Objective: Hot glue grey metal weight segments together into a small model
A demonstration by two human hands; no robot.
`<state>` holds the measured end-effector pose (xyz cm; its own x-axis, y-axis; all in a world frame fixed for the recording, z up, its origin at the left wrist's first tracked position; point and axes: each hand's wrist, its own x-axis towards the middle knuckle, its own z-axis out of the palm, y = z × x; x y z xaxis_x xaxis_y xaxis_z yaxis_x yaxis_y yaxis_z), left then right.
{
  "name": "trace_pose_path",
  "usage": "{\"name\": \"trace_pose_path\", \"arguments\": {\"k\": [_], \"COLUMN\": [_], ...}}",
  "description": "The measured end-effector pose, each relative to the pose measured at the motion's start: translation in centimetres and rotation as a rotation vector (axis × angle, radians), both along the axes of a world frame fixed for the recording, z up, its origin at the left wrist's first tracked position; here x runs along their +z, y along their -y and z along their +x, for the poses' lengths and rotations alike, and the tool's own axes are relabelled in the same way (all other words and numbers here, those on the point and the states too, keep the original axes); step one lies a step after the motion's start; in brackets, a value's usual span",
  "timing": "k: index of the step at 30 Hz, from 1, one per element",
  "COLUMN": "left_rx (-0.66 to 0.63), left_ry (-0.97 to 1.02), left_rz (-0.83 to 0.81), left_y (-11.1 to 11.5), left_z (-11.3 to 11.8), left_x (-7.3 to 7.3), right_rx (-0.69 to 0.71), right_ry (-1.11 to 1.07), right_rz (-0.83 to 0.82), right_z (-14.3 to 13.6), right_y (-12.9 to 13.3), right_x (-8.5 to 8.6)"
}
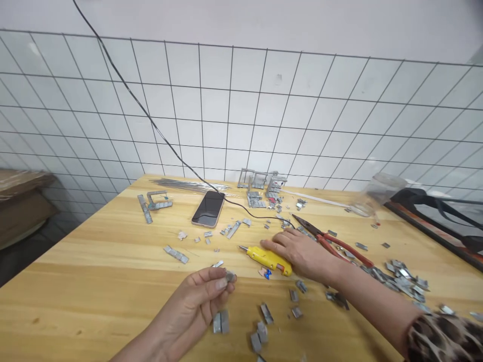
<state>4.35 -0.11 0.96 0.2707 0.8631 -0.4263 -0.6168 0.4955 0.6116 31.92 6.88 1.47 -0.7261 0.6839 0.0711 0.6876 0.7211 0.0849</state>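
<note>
My left hand (199, 296) is closed in a pinch, with a small grey metal piece (230, 276) between thumb and fingers above the near part of the table. A second thin metal strip (218, 264) shows just behind the fingers. My right hand (302, 251) bends over a yellow glue gun (266, 259), thumb and fingers against its body; some fingertips are hidden. The gun's nozzle points left. A small blue piece (267, 274) lies just below the gun. Several folded metal pieces (266, 313) are scattered between my forearms.
Red-handled pliers (328, 241) lie beyond my right wrist, near a heap of metal pieces (405, 279). Farther back are a phone (209, 208), thin metal rods (188, 185), small metal frames (260, 186) and a clear jar (381, 193). A black cord (162, 136) hangs across.
</note>
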Motion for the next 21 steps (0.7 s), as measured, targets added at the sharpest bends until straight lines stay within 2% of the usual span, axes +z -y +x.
{"name": "trace_pose_path", "arguments": {"k": [3,7,10,13,16,19,21], "left_rx": [0.001,0.003,0.002,0.01,0.015,0.014,0.01], "left_ry": [0.01,0.004,-0.006,-0.041,-0.113,-0.136,-0.147], "left_rz": [0.005,0.04,0.063,0.098,0.156,0.215,0.243], "left_y": [0.0,0.1,0.2,0.1,0.1,0.1,0.1], "left_z": [-0.2,-0.6,-0.6,-0.6,-0.7,-0.9,-1.0], "left_x": [0.0,0.1,0.0,-0.1,-0.1,-0.3,-0.3], "right_rx": [-0.029,-0.178,-0.298,-0.355,-0.31,-0.315,-0.29], "right_ry": [-0.062,-0.261,-0.462,-0.615,-0.849,-0.864,-0.867], "right_rz": [-0.02,0.018,0.07,0.077,-0.13,-0.25,-0.246], "right_z": [-0.6,-1.3,-2.1,-3.0,-4.0,-4.6,-4.5], "right_y": [0.3,1.3,3.1,5.6,8.1,9.4,9.8], "right_x": [-0.3,-0.4,0.4,1.9,3.3,3.6,3.0]}}
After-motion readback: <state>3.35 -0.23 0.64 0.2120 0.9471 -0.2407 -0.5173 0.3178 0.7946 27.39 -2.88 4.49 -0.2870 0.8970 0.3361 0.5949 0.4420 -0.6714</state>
